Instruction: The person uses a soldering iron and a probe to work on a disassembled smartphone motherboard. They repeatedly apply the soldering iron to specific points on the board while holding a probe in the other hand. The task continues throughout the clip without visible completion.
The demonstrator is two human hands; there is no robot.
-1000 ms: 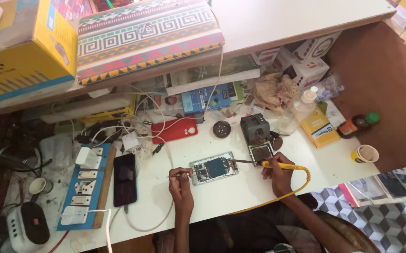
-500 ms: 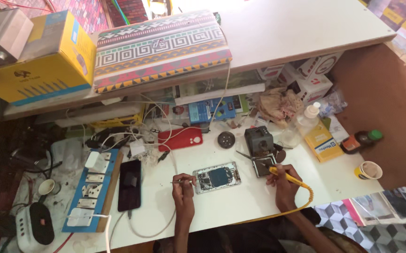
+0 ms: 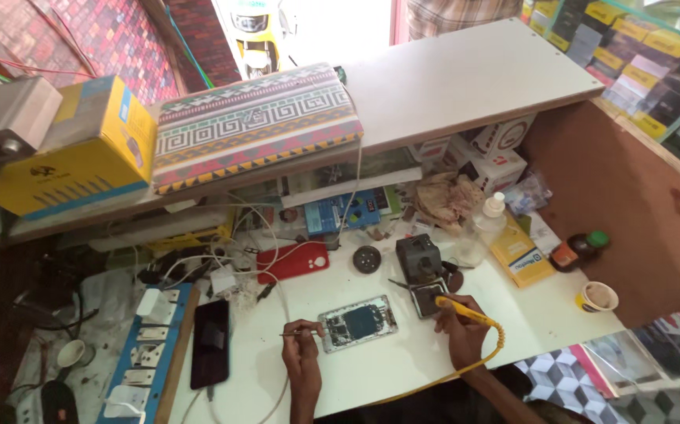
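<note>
left hand (image 3: 300,351) pinches tweezers (image 3: 299,334) at the opened phone (image 3: 358,323); right hand (image 3: 461,330) keeps a closed grip on the yellow soldering iron (image 3: 465,312) over the counter (image 3: 402,369).

Pretty cramped little workshop corner: a white bench (image 3: 355,377) tucked under a long white shelf (image 3: 465,78) that runs across the top, with a brown wooden side panel (image 3: 630,196) closing it off on the right. Behind the shelf there's a red-patterned brick wall (image 3: 104,39) on the left and bright daylight pouring in through an opening (image 3: 308,23) up top, so the shelf is way lighter than the shadowy nook below it. The floor (image 3: 575,369) at bottom right has a black-white-grey cube-pattern tile.
</note>
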